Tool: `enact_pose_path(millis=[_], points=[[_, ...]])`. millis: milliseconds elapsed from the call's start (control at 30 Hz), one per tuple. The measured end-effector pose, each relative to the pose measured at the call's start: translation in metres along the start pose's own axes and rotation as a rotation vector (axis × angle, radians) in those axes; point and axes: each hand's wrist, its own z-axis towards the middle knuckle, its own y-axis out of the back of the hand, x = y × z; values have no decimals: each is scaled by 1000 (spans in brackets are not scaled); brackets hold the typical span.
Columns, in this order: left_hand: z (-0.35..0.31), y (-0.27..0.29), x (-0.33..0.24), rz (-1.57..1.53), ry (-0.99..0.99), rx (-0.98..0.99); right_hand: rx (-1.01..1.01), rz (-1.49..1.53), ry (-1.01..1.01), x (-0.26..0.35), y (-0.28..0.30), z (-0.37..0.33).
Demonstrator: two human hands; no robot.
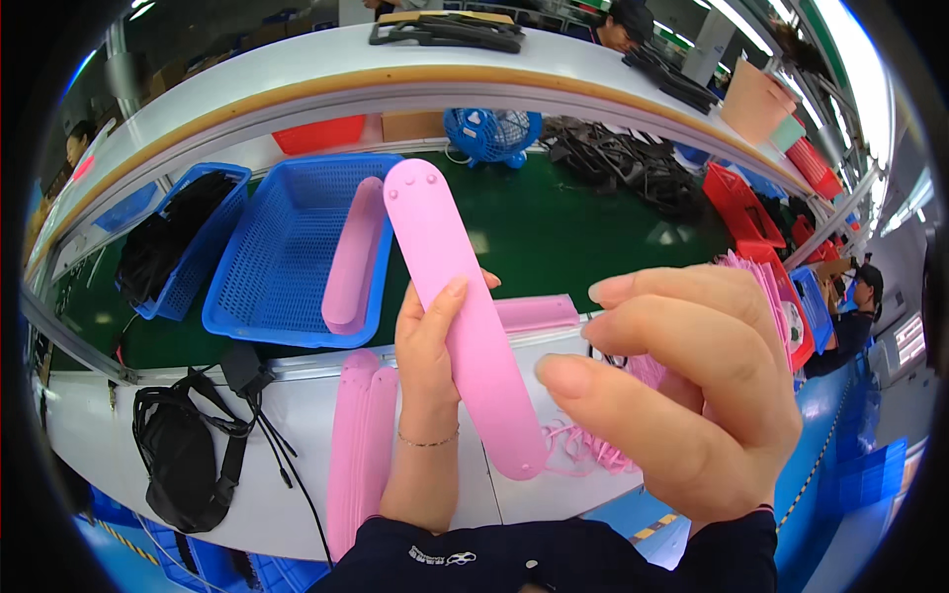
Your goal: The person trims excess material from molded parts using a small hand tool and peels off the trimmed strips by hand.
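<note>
One long, flat pink strip point(455, 316) with rounded ends sits pinched in the left hand point(427, 346); right hand point(692, 385) spread.

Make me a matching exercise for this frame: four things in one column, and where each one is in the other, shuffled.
Things:
1. long pink strip
2. blue basket
3. small blue fan
4. black bag

Places:
A. at the back of the green belt, under the curved shelf
B. on the white bench, lower left
C. held up in the left hand
D. on the green belt, with another pink strip lying in it

Pairs: 1-C, 2-D, 3-A, 4-B

The right hand is beside the held strip; whether it touches it cannot be told.
</note>
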Motion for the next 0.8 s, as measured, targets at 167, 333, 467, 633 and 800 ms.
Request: enact_pose_path(millis=[167,333,467,633,800], points=[[1,-11,0,135,20,78,37,-16,-277,-10,33,-27],[-3,-35,20,213,-49,42,226,61,-1148,-26,22,-198],[-9,-33,26,233,-60,106,501,-206,-1083,2,2,-343],[-20,-23,20,306,-61,45,628,-181,-1125,1,-4,-337],[-17,-25,24,317,-60,48,604,-183,-1038,-9,-2,-344]])
